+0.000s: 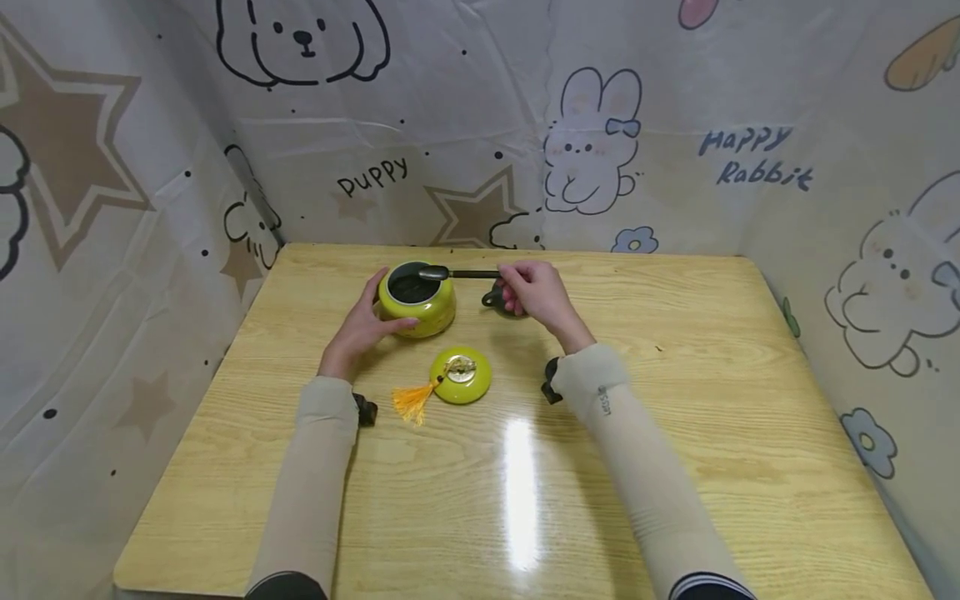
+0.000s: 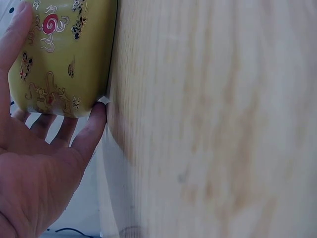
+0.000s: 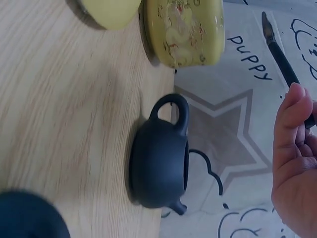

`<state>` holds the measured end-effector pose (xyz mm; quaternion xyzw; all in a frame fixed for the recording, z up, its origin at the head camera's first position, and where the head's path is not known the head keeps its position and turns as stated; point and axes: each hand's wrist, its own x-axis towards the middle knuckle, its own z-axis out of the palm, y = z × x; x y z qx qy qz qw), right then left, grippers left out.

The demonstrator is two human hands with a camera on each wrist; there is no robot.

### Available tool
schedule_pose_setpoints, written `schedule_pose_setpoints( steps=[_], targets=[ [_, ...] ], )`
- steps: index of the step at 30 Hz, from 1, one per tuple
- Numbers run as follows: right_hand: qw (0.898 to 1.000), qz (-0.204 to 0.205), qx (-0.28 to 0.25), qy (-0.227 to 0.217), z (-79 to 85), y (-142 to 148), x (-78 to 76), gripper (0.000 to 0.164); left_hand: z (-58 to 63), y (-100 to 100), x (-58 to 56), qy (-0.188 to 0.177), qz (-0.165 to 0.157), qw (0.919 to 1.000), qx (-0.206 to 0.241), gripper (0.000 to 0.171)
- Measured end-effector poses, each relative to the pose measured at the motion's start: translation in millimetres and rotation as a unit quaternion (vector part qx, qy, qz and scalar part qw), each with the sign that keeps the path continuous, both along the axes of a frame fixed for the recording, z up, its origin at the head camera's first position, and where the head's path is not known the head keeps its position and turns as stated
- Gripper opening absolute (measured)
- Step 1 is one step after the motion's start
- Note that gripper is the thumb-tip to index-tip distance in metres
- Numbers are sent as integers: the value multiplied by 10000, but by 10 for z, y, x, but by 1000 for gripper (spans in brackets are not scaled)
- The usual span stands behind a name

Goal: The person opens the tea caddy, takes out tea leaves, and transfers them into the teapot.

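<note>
My left hand (image 1: 362,328) holds a yellow-green tea jar (image 1: 420,321) by its side, thumb at the front and fingers around the back. The jar stands uncovered on the table, dark inside, with dragon and cloud patterns (image 2: 49,94) on its wall. My right hand (image 1: 542,293) pinches the dark handle of a tea scoop (image 1: 468,273), whose head is above the jar's mouth. Below the right hand stands a small dark teapot (image 3: 158,161), lidless, its handle towards the jar. In the head view that hand partly covers it.
The jar's yellow lid (image 1: 474,389), with an orange tassel (image 1: 414,403), lies in front of the jar on the wooden table (image 1: 750,417). Printed cloth walls (image 1: 465,125) border the back and sides. A dark rounded thing (image 3: 32,218), of unclear kind, fills the right wrist view's lower corner.
</note>
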<state>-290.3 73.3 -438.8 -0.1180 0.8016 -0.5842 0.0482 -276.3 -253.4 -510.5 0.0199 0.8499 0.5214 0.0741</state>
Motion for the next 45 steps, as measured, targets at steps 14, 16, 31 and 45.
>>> schedule_pose_setpoints(
  steps=[14,16,31,45],
  targets=[
    [9966,-179,783,164,-4,-344,-101,44,-1,-16,9,-10,-21,10000,-34,117],
    [9968,-213,757,148,-17,-387,-118,43,-2,-18,12,-12,-24,10000,-54,117],
    [9986,239,-341,-319,-146,-689,-187,30,5,7,12,71,-68,9999,-81,119],
    [9976,632,-118,-265,-182,-812,-191,22,37,-15,24,119,-56,9999,-85,113]
  ],
)
